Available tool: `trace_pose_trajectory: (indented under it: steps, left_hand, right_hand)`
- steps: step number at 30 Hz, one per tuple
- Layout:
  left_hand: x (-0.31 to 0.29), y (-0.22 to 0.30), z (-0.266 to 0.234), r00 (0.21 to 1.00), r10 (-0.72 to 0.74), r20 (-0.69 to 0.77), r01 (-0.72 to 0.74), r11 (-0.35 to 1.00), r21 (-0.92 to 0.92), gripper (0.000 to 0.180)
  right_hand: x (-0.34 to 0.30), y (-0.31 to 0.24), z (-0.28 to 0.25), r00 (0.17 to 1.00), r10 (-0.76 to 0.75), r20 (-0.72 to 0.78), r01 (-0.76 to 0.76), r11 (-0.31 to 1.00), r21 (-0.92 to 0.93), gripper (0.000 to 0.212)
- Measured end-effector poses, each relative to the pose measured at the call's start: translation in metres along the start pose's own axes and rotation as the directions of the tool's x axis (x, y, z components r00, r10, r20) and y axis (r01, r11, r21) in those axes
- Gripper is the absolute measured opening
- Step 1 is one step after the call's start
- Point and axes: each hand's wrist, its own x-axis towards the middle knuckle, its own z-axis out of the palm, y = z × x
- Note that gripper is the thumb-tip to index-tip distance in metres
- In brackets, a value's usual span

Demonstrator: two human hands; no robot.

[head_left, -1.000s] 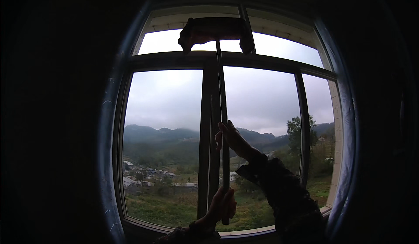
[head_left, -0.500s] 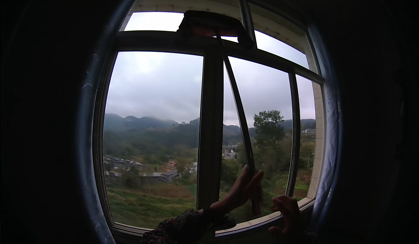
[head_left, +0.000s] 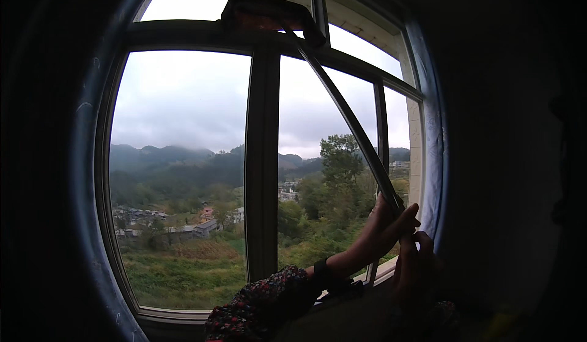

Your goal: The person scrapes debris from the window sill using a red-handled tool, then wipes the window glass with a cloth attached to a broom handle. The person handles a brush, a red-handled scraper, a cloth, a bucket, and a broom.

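A flat mop with a dark cloth-covered head (head_left: 269, 16) rests against the upper part of the window, over the horizontal frame bar. Its long pole (head_left: 345, 109) slants down to the right. My left hand (head_left: 391, 223) grips the lower pole, the thumb on one side and the fingers on the other. Just below it, my right hand (head_left: 419, 265) has curled fingers at the pole's lower end; shadow hides part of that grip. A dark band circles my left wrist, below a flowered sleeve (head_left: 260, 302).
The window's thick upright bar (head_left: 263, 158) and a thinner one (head_left: 382, 125) divide the panes. Pale blue edging (head_left: 434, 158) borders the opening. Dark wall (head_left: 501, 158) lies to the right. Hills, houses and a tree (head_left: 341, 164) show outside.
The pole's lower end has swung right with my left hand, so it slants more. My right hand, apart from the pole before, has risen to it. The view has shifted right and downward.
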Motion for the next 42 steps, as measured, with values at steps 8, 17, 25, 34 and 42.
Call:
trace_pose_trajectory:
  steps: [8, 17, 25, 34, 42]
  left_hand:
    - [0.040, 0.078, -0.047, 0.994, 0.038, 0.100, -0.100, 0.670, 0.736, 0.045]
    - [0.146, 0.182, -0.149, 0.147, 0.650, 0.745, -0.741, -0.427, 0.519, 0.021]
    - [0.197, 0.256, -0.252, 0.666, 0.557, 0.496, -0.533, -0.109, 0.839, 0.057]
    - [0.202, 0.218, -0.188, 0.550, 0.618, 0.563, -0.577, -0.206, 0.790, 0.061]
    - [0.176, 0.156, -0.095, 0.321, 0.673, 0.667, -0.744, -0.257, 0.617, 0.017]
  right_hand:
    - [0.060, 0.000, -0.007, 0.958, -0.142, -0.249, 0.060, 0.949, -0.310, 0.053]
    - [0.197, -0.075, -0.021, 0.956, -0.220, -0.195, 0.076, 0.826, -0.558, 0.054]
    - [0.366, -0.146, 0.040, 0.898, -0.424, -0.117, 0.227, 0.673, -0.704, 0.027]
    - [0.320, -0.080, -0.006, 0.952, -0.282, -0.121, 0.168, 0.809, -0.563, 0.051]
    - [0.154, -0.041, -0.124, 0.980, 0.000, 0.200, 0.083, 0.909, -0.407, 0.064]
